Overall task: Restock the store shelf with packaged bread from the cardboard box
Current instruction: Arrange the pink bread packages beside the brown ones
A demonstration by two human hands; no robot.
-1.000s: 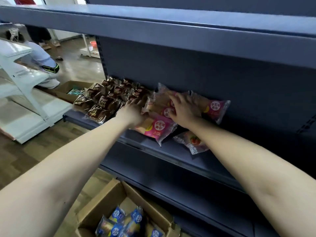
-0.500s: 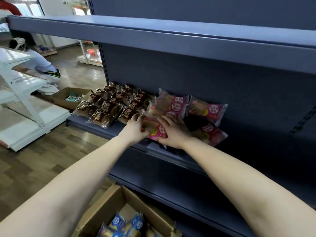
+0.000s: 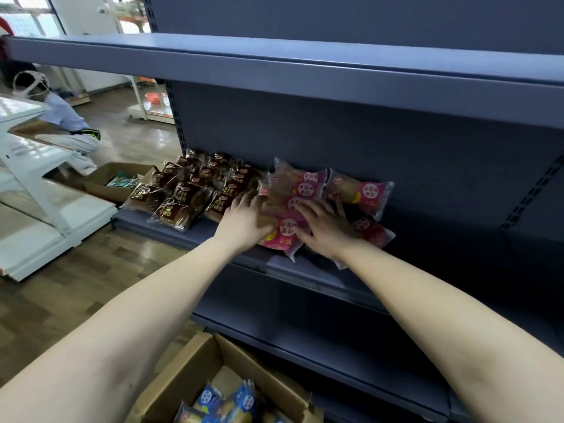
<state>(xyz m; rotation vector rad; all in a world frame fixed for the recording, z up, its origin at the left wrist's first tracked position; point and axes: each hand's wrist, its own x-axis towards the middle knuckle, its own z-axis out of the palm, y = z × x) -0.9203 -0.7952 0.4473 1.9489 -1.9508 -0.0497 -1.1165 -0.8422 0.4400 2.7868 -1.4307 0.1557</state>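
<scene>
Sitting nearest, at the bottom edge of the view, the cardboard box (image 3: 195, 370) stands open on the floor under the shelving, flaps spread, probably so stock can be lifted straight up; blue-wrapped packets (image 3: 242, 403) show inside, but the frame cuts off most of the box and they cannot be counted; above it both arms reach to the shelf (image 3: 317, 276), where the left hand (image 3: 244, 221) lies with fingers spread against the left end of a pink bread packet (image 3: 285, 232) and the right hand (image 3: 326, 227) rests flat on its right side, neither curled round anything; this looks like squaring the packet into its row near the front lip; the right hand hides part of another pink packet (image 3: 374, 235); further back, more pink packets (image 3: 357, 190) lean on the rear panel beside a cluster of brown packets (image 3: 183, 193); their print is too small to read.
</scene>
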